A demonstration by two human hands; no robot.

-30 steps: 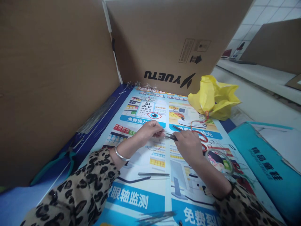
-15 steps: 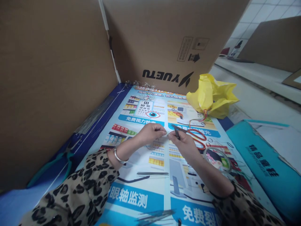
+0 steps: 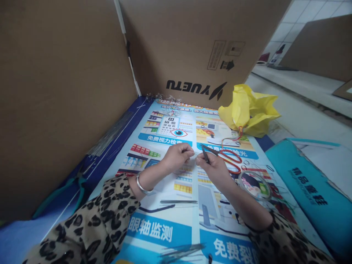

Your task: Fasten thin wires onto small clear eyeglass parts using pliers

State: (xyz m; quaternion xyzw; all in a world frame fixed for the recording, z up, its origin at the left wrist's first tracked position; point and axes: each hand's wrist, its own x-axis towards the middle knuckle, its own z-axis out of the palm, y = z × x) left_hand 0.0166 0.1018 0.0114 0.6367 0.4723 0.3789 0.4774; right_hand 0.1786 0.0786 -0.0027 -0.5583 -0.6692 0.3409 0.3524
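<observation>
Over the middle of the printed sheet, my left hand (image 3: 178, 157) pinches a thin, pale, wire-like strand (image 3: 195, 153) between thumb and fingers. My right hand (image 3: 213, 167) faces it a short gap away, its fingertips closed at the other end of the strand. A slim black pointed tool (image 3: 205, 154) also sits in my right hand; its kind is hard to make out. Just beyond that hand lie scissors with orange-red handles (image 3: 230, 156), blades toward the left. Two bundles of thin dark wire pieces, one in the middle (image 3: 178, 202) and one in front (image 3: 181, 253), lie nearer to me.
Cardboard walls (image 3: 192, 44) enclose the left and back. Teal-handled pliers (image 3: 62, 194) and loose wires (image 3: 110, 135) lie at left. Twisted wire pieces (image 3: 172, 106) are at the back. On the right are crumpled yellow paper (image 3: 247, 110), a tape roll (image 3: 254, 185) and a teal box (image 3: 305, 190).
My hands stay nearly in place. The left hand has shifted very slightly, and the strand between the fingertips shows a little more plainly. The view has moved a touch.
</observation>
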